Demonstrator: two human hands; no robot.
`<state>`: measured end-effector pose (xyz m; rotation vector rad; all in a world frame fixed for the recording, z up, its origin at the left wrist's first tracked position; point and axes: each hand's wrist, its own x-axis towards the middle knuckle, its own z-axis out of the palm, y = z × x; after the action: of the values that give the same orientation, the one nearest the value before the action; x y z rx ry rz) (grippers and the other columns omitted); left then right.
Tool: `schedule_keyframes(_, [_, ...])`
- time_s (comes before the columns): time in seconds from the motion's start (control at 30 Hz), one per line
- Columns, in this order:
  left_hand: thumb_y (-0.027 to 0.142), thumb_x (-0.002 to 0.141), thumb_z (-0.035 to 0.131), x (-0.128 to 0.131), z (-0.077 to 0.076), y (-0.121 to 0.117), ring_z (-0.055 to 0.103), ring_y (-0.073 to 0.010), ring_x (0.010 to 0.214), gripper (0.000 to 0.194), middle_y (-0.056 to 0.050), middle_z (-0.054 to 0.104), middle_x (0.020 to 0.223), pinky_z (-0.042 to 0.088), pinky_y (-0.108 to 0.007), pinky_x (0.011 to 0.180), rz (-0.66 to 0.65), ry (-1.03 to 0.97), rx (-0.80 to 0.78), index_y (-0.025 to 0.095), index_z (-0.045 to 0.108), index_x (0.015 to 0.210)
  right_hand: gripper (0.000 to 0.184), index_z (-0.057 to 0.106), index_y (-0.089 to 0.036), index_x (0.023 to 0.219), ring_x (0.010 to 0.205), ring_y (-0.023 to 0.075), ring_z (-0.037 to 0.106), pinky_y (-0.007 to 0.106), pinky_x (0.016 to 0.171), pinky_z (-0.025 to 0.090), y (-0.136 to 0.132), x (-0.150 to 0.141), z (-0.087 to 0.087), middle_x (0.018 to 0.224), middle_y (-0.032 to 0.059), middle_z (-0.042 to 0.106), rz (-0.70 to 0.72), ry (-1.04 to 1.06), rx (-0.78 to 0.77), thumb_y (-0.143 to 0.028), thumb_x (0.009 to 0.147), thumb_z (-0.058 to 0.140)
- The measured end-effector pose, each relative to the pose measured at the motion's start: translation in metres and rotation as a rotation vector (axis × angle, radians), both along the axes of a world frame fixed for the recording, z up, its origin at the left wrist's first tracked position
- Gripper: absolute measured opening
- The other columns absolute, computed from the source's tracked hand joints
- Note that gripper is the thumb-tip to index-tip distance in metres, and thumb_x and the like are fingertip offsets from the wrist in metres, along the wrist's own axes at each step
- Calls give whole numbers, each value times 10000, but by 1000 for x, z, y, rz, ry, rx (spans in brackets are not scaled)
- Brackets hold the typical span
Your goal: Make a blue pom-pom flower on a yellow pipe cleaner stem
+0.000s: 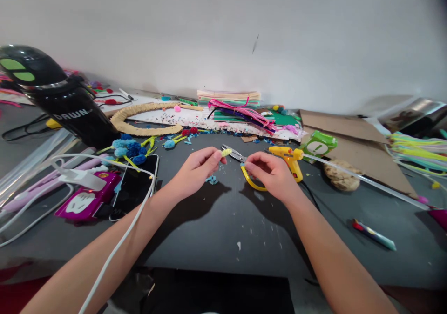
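Observation:
My left hand point(204, 163) is closed, pinching a small fuzzy yellow-green pipe cleaner piece point(226, 152) between thumb and fingertips. Just to the right, my right hand point(267, 170) is closed around a pair of scissors point(237, 155). Their metal blades point left, toward the yellow-green piece. One yellow handle loop shows beneath my right fingers; the rest of the grip is hidden. Small blue fuzzy scraps point(211, 180) lie on the dark table point(216, 239) below my left hand.
A yellow glue gun point(288, 158) lies beside my right hand. Left are a black bottle point(66, 100), a phone point(134, 188), a magenta power adapter point(87, 197) and blue pompom flowers point(131, 149). A white cable point(131, 232) crosses over my left forearm. Cardboard point(363, 151) lies right.

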<state>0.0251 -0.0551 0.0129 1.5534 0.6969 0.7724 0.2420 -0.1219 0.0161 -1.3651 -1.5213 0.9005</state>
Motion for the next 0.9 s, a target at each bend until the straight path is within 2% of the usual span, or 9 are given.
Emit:
schedule_keyframes(0.17, [473, 951, 455, 1, 3, -5, 366, -81, 575, 373, 37, 420, 634, 278, -212, 519, 37, 205, 203, 150, 627, 878, 202, 639, -192, 859, 676, 132, 575, 249, 631, 463, -3, -14, 1, 739, 11, 614, -109, 156, 33, -394, 866, 638])
schedule_keyframes(0.27, [446, 960, 443, 3, 4, -6, 394, -86, 604, 362, 32, 456, 660, 301, -213, 549, 35, 266, 266, 151, 636, 879, 197, 643, -190, 859, 680, 132, 580, 251, 640, 474, -3, -18, -1, 749, 14, 617, -124, 213, 41, -387, 862, 646])
schedule_keyframes(0.6, [441, 962, 432, 3, 3, -6, 437, -100, 651, 357, 18, 533, 723, 337, -207, 593, 9, 305, 296, 157, 640, 898, 231, 650, -186, 854, 658, 127, 563, 244, 609, 467, -4, -23, -2, 728, 13, 613, -128, 133, 51, -417, 864, 636])
schedule_keyframes(0.9, [468, 958, 417, 4, 2, -7, 462, -118, 672, 384, 14, 520, 709, 352, -210, 600, -5, 313, 304, 159, 634, 893, 277, 652, -183, 851, 643, 136, 553, 253, 582, 457, -3, -24, -3, 720, 23, 617, -158, 61, 47, -459, 856, 631])
